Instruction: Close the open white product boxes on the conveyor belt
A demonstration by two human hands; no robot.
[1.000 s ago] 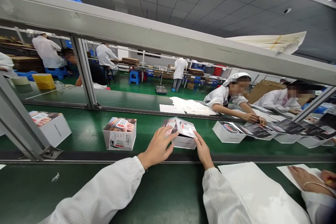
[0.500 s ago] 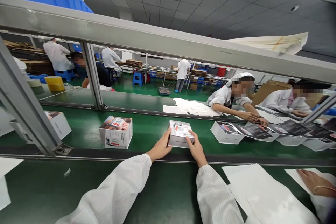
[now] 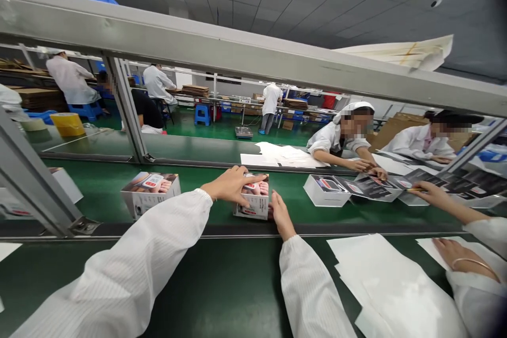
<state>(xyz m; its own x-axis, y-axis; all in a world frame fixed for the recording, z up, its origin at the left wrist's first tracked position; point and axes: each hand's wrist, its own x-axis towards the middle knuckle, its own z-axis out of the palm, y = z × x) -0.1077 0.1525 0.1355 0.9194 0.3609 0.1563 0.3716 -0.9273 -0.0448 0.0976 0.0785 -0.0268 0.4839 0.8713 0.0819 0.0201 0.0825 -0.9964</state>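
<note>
Left hand [image 3: 228, 186] grips a white, photo-printed cardboard box [image 3: 258, 207], right hand [image 3: 282, 215] loosely open alongside; looks light, stiffish, I'd pinch the sides.

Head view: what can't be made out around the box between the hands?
All in the head view:
Box: its far side faces away; the left hand hides part of the top.
Right hand: contact unclear, that side faces away.
Fine print on the box: too small.
White box at left: partly behind the metal post.
Co-worker's sleeve: cut off by the right edge.
</note>
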